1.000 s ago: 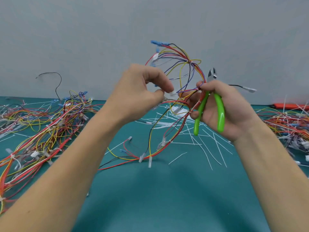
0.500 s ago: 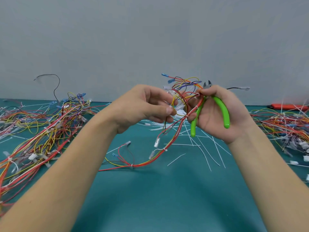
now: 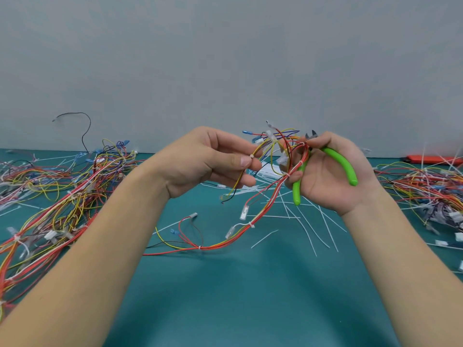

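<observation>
Wire harness held mid-air, tail on the mat: left hand pinches its yellow branch, right hand grips trunk plus green cutters; cut tie tails lie below, so likely mid-batch, trimming unfinished.

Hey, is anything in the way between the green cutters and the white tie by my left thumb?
Only the harness itself: its loops and a white connector lie between the cutters in the right hand and the tie beside the left hand thumb. Nothing else shows in that gap.
</observation>
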`<state>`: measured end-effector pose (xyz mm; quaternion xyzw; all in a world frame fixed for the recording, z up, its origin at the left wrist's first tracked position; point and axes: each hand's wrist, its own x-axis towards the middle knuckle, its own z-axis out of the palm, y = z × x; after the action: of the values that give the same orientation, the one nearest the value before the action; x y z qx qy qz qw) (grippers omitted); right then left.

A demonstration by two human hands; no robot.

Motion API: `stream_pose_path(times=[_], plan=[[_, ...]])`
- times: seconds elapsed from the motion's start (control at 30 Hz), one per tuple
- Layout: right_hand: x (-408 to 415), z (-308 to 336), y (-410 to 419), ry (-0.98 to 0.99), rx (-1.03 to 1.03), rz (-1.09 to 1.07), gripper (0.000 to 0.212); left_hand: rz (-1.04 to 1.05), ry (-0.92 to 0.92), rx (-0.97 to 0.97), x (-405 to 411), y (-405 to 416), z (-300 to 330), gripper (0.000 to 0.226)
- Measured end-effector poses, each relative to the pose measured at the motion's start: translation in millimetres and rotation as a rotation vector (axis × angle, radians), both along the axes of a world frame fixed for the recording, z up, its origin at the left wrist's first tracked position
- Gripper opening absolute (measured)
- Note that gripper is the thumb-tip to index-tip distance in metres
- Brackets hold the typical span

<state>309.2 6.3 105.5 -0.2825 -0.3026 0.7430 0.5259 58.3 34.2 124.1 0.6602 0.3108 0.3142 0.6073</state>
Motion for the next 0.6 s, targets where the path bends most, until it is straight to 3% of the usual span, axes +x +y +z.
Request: stream_pose_path(times=[0.47,0.6], plan=[[-2.8,-0.8,0.0,-0.027,-0.041,0.007,0.012,0.013,-0.021,-0.007,0.3,1.3,2.1,0.014],[-6.1,-0.3,-1.0,-0.036,-0.018,0.026,0.011,0.051,-0.008,0.004,1.6,4.7,-0.9,0.025]])
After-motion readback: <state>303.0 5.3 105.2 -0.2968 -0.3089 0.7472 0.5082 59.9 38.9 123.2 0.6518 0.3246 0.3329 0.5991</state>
